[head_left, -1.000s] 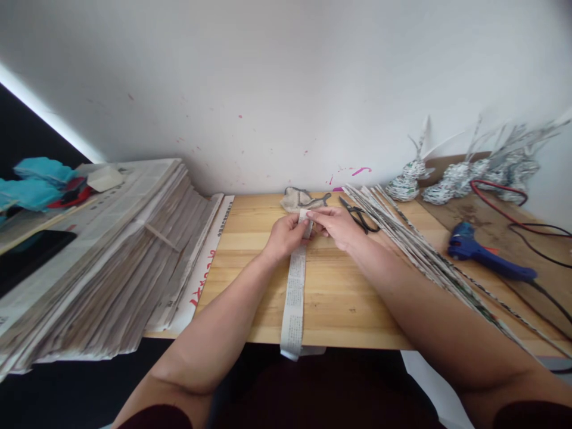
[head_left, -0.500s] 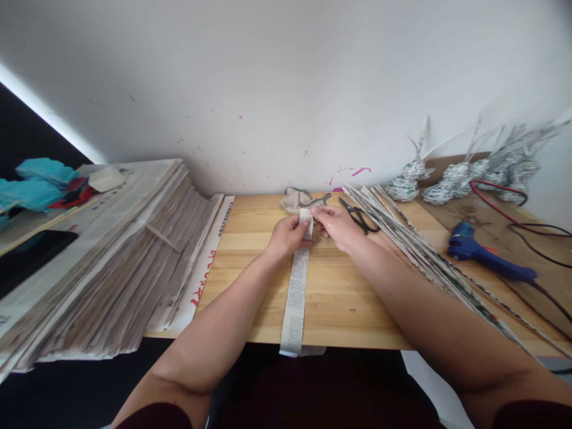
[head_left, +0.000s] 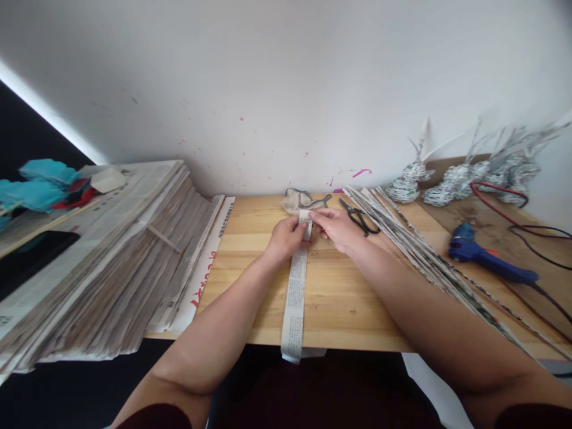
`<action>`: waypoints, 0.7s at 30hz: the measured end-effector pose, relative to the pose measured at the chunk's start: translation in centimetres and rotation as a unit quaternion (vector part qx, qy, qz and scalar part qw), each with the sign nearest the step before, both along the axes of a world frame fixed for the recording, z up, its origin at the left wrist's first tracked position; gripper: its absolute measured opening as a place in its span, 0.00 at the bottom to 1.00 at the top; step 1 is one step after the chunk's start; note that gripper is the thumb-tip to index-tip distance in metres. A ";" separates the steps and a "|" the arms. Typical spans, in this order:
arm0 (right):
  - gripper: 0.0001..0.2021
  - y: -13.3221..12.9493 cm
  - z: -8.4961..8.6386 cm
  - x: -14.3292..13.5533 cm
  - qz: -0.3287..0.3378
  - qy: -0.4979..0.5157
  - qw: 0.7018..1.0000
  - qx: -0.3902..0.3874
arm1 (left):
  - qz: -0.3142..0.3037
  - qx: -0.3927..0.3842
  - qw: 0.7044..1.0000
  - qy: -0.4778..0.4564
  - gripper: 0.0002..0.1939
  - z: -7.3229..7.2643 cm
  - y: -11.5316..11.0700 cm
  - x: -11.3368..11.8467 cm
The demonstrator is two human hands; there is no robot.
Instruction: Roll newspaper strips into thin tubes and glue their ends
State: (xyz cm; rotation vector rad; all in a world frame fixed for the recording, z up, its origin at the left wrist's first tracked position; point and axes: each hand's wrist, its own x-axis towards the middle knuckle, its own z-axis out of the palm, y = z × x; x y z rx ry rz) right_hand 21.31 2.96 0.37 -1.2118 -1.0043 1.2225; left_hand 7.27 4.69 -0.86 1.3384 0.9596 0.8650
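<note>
A long strip of newspaper (head_left: 295,289) runs from between my hands toward me, its near end hanging just over the table's front edge. My left hand (head_left: 288,236) pinches the strip near its far end, thumb on top. At the far end's right corner, my right hand (head_left: 329,226) grips the paper between thumb and fingers; the fingertips are partly hidden. Behind the hands lies a greyish rag (head_left: 295,201). A pair of dark-handled scissors (head_left: 360,217) rests just right of my right hand.
Rolled paper sticks (head_left: 415,250) lie along the right, beside a blue glue gun (head_left: 489,256). Woven paper shapes (head_left: 451,182) stand at the back right. On the left are a tall newspaper stack (head_left: 129,256), a black phone (head_left: 36,259) and a light-blue bundle (head_left: 44,179).
Both hands stay almost in place, still pinching the newspaper strip. The strip's near end has shifted very slightly toward me and to the right.
</note>
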 end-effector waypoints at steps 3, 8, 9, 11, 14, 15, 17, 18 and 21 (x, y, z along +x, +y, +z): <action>0.15 -0.2 0.2 -0.4 -0.035 0.006 0.999 -0.023 | -0.001 0.006 1.000 0.001 0.05 -0.2 -0.1 0.1; 0.18 -0.3 0.4 -0.9 -0.054 0.033 0.998 -0.024 | -0.012 0.023 1.000 0.004 0.06 -0.7 -0.1 0.1; 0.18 -0.4 0.4 -1.0 -0.055 0.038 0.997 -0.025 | -0.016 0.025 1.000 0.004 0.06 -0.8 -0.1 0.1; 0.19 -0.4 0.4 -1.1 -0.056 0.044 0.997 -0.031 | -0.023 0.026 0.999 0.001 0.06 -1.1 -0.1 0.1; 0.19 -0.4 0.5 -1.1 -0.051 0.049 0.997 -0.036 | -0.034 0.029 0.999 -0.004 0.07 -1.1 -0.1 0.1; 0.20 -0.4 0.5 -1.0 -0.049 0.050 0.997 -0.034 | -0.037 0.030 0.999 -0.006 0.07 -1.0 -0.1 0.2; 0.20 -0.4 0.5 -0.9 -0.049 0.048 0.997 -0.026 | -0.044 0.030 0.998 -0.014 0.07 -0.7 -0.3 0.2; 0.20 -0.4 0.5 -0.9 -0.051 0.045 0.997 -0.021 | -0.044 0.029 0.998 -0.016 0.07 -0.5 -0.4 0.2; 0.20 -0.3 0.3 -1.0 -0.054 0.046 0.997 -0.008 | -0.025 0.035 0.999 0.005 0.12 0.1 -0.6 0.1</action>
